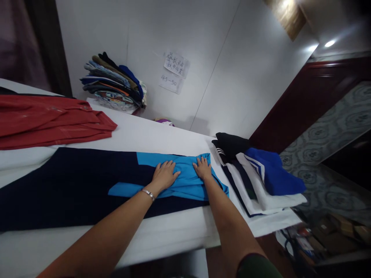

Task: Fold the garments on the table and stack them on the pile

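A light-blue garment (185, 175) lies folded on top of a dark navy garment (87, 185), which stretches leftward along the white table (179, 227). My left hand (165, 175), with a bracelet at the wrist, rests flat on the middle of the light-blue cloth. Near the cloth's right end my right hand (203, 168) presses down with its fingers spread. Both palms touch the cloth, and neither hand grips it. One light-blue strip, maybe a sleeve, reaches left over the navy fabric. Whether the two colours belong to one garment I cannot tell.
Red clothing (52, 119) lies at the left. A tall pile of folded clothes (113, 81) stands by the wall behind. At the right end are folded black, white and blue garments (257, 173). Paper notes (175, 65) hang on the wall. Boxes (333, 231) sit lower right.
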Demonstrator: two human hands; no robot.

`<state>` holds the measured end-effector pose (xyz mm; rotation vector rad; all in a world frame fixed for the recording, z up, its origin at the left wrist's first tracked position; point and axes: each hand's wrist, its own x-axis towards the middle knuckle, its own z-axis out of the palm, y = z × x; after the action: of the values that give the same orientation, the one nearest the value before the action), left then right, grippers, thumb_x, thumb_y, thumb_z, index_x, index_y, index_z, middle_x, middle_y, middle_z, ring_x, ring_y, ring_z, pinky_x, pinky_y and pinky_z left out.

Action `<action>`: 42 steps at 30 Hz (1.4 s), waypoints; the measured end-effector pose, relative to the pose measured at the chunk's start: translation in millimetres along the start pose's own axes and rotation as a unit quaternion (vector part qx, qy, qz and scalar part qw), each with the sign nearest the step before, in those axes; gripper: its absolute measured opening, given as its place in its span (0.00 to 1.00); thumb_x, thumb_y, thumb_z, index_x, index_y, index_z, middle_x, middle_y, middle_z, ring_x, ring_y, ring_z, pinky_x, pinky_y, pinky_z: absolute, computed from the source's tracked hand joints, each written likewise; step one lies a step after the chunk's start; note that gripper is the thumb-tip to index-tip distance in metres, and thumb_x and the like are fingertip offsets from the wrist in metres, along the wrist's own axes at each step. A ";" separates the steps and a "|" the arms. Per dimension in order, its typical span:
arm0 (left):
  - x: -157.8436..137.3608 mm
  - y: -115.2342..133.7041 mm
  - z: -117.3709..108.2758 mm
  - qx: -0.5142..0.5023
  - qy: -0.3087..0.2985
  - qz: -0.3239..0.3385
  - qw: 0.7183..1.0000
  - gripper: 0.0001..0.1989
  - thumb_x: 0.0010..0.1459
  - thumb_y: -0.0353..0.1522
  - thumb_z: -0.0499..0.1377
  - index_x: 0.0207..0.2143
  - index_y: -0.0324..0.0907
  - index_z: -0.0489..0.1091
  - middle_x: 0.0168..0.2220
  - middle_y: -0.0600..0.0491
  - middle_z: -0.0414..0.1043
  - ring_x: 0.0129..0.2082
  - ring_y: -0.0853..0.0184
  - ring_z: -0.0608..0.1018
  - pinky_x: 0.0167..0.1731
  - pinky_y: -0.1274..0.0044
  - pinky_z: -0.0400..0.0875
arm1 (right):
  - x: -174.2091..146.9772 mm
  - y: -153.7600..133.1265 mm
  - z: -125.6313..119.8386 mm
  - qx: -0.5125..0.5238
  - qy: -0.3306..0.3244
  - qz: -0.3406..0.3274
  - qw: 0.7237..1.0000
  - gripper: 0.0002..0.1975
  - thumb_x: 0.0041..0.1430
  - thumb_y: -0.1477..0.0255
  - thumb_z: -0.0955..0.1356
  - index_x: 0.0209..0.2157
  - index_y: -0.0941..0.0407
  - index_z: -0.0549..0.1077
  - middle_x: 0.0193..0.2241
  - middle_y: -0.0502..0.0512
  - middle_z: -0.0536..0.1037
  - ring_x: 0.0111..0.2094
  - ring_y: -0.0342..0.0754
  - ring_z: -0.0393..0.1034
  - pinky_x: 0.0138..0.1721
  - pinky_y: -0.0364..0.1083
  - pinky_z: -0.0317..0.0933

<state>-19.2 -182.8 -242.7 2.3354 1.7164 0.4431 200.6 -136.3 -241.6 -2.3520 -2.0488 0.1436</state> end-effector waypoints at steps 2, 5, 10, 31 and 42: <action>0.2 -0.7 0.8 0.003 0.000 0.000 1.000 0.30 0.67 0.45 0.47 0.65 0.39 0.59 0.68 0.44 0.57 0.69 0.53 0.57 0.67 0.59 0.47 | 0.4 0.5 -8.0 0.008 -0.019 0.000 1.000 0.33 0.69 0.55 0.50 0.70 0.55 0.48 0.72 0.60 0.41 0.72 0.58 0.32 0.67 0.65 0.36; 1.1 -1.3 2.3 0.004 0.001 -0.001 1.000 0.31 0.67 0.45 0.46 0.66 0.38 0.59 0.68 0.43 0.57 0.69 0.53 0.57 0.67 0.58 0.47 | -1.5 2.2 -17.7 0.020 -0.051 -0.005 0.999 0.32 0.69 0.54 0.52 0.69 0.52 0.51 0.72 0.58 0.43 0.72 0.58 0.35 0.67 0.65 0.38; 2.0 -1.0 3.9 -0.002 0.009 -0.001 1.000 0.30 0.66 0.45 0.47 0.65 0.39 0.60 0.68 0.42 0.57 0.68 0.53 0.58 0.67 0.58 0.47 | -16.5 1.7 -6.9 0.008 -0.007 -0.022 1.000 0.32 0.69 0.53 0.52 0.69 0.50 0.52 0.72 0.59 0.47 0.72 0.60 0.36 0.67 0.67 0.36; -8.1 4.2 0.2 -0.032 0.041 0.011 0.999 0.28 0.65 0.43 0.49 0.62 0.37 0.64 0.66 0.39 0.61 0.66 0.49 0.62 0.66 0.56 0.52 | -53.2 -27.9 7.8 0.032 0.004 -0.114 0.993 0.28 0.70 0.55 0.56 0.67 0.49 0.59 0.70 0.60 0.51 0.71 0.58 0.43 0.67 0.67 0.36; -11.8 -5.4 -7.8 -0.015 0.031 0.035 0.999 0.23 0.62 0.38 0.54 0.60 0.53 0.66 0.62 0.50 0.68 0.62 0.58 0.69 0.61 0.64 0.64 | -52.8 -58.9 35.6 0.058 0.035 -0.173 0.983 0.30 0.69 0.56 0.52 0.68 0.49 0.56 0.70 0.57 0.52 0.71 0.54 0.44 0.66 0.63 0.47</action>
<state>-30.1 -192.5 -238.6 2.3894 1.6469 0.5566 132.5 -182.0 -269.6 -1.8734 -2.3025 0.1662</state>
